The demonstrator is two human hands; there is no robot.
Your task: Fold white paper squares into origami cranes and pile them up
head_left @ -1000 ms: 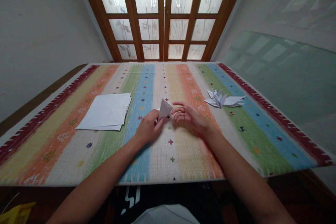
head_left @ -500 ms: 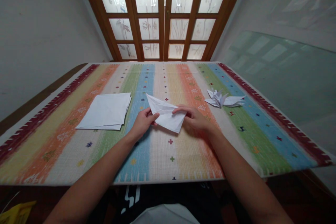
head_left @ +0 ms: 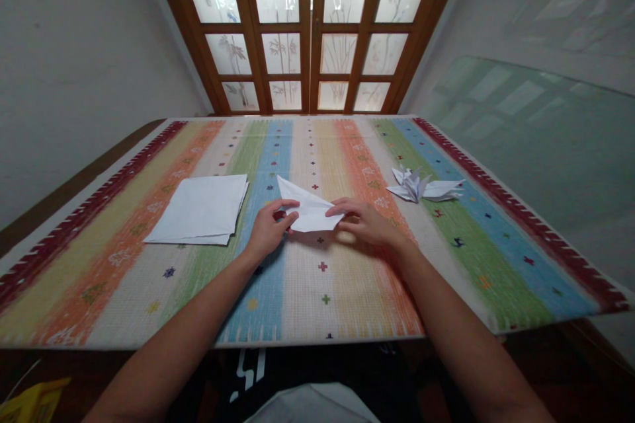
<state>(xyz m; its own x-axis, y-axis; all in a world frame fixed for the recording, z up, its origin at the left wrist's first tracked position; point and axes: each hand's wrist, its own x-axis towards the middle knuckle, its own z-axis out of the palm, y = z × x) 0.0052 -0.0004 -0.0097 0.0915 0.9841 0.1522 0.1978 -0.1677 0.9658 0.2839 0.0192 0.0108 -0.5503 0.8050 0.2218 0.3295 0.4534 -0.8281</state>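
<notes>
While the left hand (head_left: 268,231) and right hand (head_left: 366,221) pinch its opposite sides, a folded white paper (head_left: 313,213) sits between them over the counter (head_left: 350,291).
Uneven pulling could skew a crease or tear it; a loose pinch could let folds spring open. Outward, stacked white sheets (head_left: 201,210) lie left, folded paper pieces (head_left: 417,189) right.
</notes>
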